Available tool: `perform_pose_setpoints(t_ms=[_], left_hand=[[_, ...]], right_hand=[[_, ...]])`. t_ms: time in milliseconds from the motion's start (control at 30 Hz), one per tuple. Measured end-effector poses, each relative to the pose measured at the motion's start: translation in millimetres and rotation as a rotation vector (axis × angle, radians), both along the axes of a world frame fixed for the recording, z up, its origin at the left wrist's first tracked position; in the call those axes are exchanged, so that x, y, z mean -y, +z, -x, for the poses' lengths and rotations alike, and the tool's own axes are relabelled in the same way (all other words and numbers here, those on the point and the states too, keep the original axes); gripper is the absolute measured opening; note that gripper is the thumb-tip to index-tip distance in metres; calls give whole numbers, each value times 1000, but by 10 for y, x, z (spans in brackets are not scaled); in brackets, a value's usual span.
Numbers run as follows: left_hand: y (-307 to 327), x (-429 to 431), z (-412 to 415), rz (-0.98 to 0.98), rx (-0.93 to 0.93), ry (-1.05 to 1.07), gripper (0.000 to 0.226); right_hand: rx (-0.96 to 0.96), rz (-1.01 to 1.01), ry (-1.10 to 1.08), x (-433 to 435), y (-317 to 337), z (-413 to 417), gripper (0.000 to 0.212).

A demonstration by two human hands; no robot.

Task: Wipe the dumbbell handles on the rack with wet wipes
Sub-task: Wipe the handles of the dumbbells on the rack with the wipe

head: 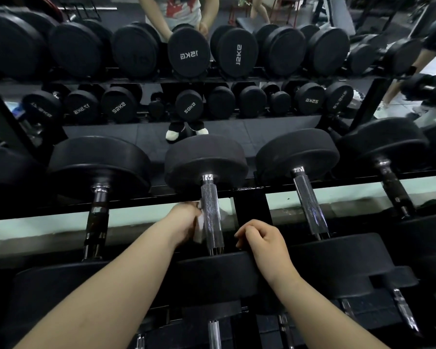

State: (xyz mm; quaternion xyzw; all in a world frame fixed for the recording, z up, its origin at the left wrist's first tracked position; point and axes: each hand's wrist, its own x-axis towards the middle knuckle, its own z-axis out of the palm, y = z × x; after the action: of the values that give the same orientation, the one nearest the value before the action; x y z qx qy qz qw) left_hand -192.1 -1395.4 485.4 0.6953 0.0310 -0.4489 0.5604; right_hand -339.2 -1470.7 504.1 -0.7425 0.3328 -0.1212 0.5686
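Wipe [198, 226] left of handle [211, 212] (right hand [261, 241] opposite)

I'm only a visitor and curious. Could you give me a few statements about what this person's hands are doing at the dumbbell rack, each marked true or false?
1. The left hand holds a white wipe against a dumbbell handle. True.
2. The right hand grips a second wipe. False: its fingers are loosely curled and hold nothing. It rests on a black dumbbell head.
3. The handle being wiped is smooth black rubber. False: it is shiny, knurled metal.
4. The neighbouring handle on the right has no hand on it. True.
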Motion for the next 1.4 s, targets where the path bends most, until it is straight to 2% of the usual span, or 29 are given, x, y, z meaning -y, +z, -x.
perform_pose_setpoints(t_ms=[67, 133, 233, 333, 400, 467, 533, 600, 667, 733, 833, 967, 1067, 1200, 1400], left_hand=[[27, -154, 81, -97, 69, -216, 33], [46, -261, 132, -137, 131, -290, 33], [107, -334, 157, -109, 203, -99, 33], [297, -462, 188, 84, 98, 192, 31], [493, -573, 224, 219, 94, 195, 31], [700, -658, 303, 311, 127, 108, 31], [861, -692, 423, 375, 140, 21, 31], [958, -676, 559, 429, 130, -40, 27], [972, -611, 686, 422, 168, -55, 22], [959, -530, 797, 358, 243, -2, 19], [916, -390, 978, 293, 391, 11, 18], [818, -93, 1252, 248, 586, 24, 24], [700, 233, 1535, 207, 710, 12, 27], [452, 678, 1906, 90, 854, -60, 24], [284, 886, 1999, -97, 953, -131, 18]], right_hand=[[-5, 4, 8, -12, 25, 1, 34], [-7, 14, 9, -21, 42, -1, 34], [-16, 26, -30, -50, 48, 4, 34], [-10, 66, -95, -89, 75, 13, 29], [-10, 183, -110, -110, 133, 19, 17], [41, 215, -121, -132, 231, 26, 23], [115, 96, -98, -155, 373, 34, 42], [161, -120, -18, -148, 523, 45, 54], [171, -309, 104, -84, 615, 77, 52], [121, -346, 208, -10, 656, 139, 46], [62, -297, 231, 116, 672, 281, 34], [109, -238, 141, 536, 744, 598, 10], [148, -179, 79, 1038, 853, 862, 11], [123, 38, 60, 1679, 898, 1008, 14], [58, 307, 26, 2053, 527, 581, 8]])
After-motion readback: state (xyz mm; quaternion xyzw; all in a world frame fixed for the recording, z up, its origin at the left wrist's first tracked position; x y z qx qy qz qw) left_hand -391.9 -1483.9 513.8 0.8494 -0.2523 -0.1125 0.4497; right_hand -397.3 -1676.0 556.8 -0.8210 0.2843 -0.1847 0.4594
